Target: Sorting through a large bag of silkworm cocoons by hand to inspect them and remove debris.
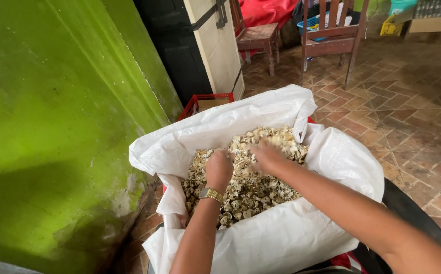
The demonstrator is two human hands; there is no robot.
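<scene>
A large white woven sack [291,233] stands open in front of me, its rim rolled down. It is filled with pale, dried shell-like pieces [248,193]. My left hand [219,167], with a gold watch on the wrist, is pressed into the pile, fingers closed down among the pieces. My right hand [265,153] lies on top of the pile just to its right, fingers spread and blurred with motion. Whether either hand holds any pieces is hidden.
A green wall [53,127] rises close on the left. A red plastic crate [205,104] sits behind the sack. Two wooden chairs [332,40] and a cardboard box [428,23] stand at the back on the brick-tiled floor [413,116].
</scene>
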